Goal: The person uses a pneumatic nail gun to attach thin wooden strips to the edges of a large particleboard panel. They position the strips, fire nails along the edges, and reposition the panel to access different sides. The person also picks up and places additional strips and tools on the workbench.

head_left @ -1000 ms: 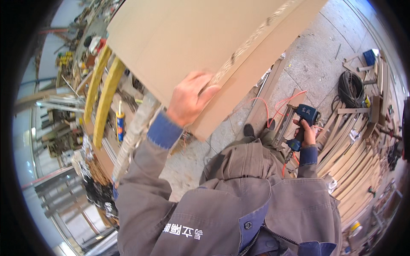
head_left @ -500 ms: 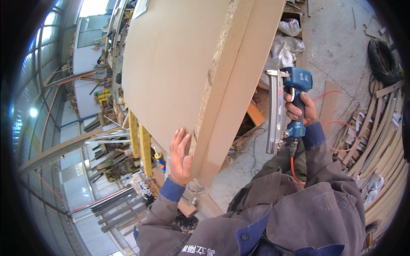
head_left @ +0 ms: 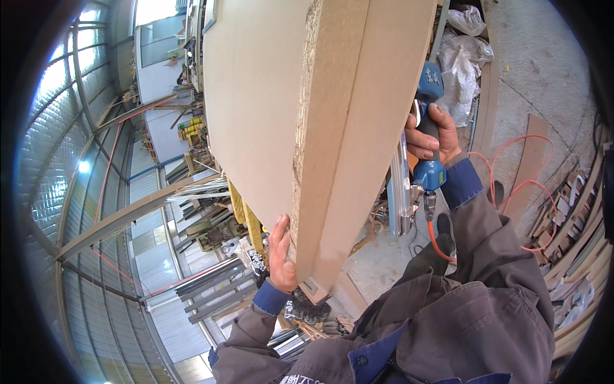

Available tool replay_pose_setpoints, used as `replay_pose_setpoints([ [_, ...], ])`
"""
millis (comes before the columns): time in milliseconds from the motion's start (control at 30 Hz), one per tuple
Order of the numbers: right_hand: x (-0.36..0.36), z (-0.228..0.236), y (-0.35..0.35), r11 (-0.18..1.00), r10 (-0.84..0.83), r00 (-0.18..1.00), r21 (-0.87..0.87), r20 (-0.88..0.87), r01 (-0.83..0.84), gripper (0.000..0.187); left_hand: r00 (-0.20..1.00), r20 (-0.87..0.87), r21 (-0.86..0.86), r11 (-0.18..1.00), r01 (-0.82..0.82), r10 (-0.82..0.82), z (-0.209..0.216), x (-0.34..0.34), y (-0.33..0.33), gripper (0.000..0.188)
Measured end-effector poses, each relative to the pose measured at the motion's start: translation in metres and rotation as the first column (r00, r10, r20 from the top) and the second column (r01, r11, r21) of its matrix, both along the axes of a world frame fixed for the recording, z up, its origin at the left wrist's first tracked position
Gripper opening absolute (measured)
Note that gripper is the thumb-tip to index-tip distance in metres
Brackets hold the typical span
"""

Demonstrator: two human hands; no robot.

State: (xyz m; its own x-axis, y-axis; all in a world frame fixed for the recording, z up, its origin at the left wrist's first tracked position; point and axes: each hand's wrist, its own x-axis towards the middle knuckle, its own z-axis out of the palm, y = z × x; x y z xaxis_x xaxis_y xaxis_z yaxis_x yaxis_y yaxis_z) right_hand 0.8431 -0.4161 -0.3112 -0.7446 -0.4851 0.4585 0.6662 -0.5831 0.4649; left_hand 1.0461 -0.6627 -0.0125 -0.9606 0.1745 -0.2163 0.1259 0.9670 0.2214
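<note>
A large light-brown board assembly (head_left: 256, 115) stretches away in front of me, with a rough chipped edge and a flat strip (head_left: 329, 128) along its right side. My left hand (head_left: 281, 256) lies against the near end of that edge, fingers stretched out and thumb apart, holding nothing. In my right hand (head_left: 438, 136) is a blue pneumatic nail gun (head_left: 430, 174), gripped by its black handle. Its silver magazine (head_left: 400, 192) points down beside the board's right edge. The board hides the gun's nose and the upper magazine, so contact there cannot be told.
An orange air hose (head_left: 439, 244) runs from the gun's base and loops over the concrete floor (head_left: 524, 64). Clear plastic bags (head_left: 460, 70) lie right of the board. Curved wooden strips (head_left: 575, 256) are piled at far right, metal bars (head_left: 217, 288) at left.
The nail gun has moved up and in against the board's right edge, which now covers its nose. My left hand stays at the board's near end. The view has shifted.
</note>
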Motion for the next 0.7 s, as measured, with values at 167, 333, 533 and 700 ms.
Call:
replay_pose_setpoints([
  [167,-0.014,-0.001,-0.007,0.999,-0.020,1.000,-0.026,0.009,0.020,0.050,1.000,-0.029,0.032,0.999,0.010,-0.009,-0.003,0.001,0.001,0.072],
  [333,-0.017,0.002,-0.003,0.999,-0.033,0.999,-0.039,0.027,0.034,0.053,1.000,-0.003,-0.006,1.000,0.011,-0.011,-0.005,0.000,0.000,0.069],
  [533,-0.003,-0.002,-0.008,1.000,-0.021,1.000,-0.011,0.010,0.021,0.046,0.996,0.039,-0.003,0.997,-0.079,0.079,-0.013,0.004,0.000,0.085],
  [700,0.009,-0.002,-0.009,1.000,0.011,1.000,0.024,-0.010,-0.011,0.047,0.990,0.075,0.010,0.993,-0.121,0.120,-0.011,0.002,0.009,0.086],
])
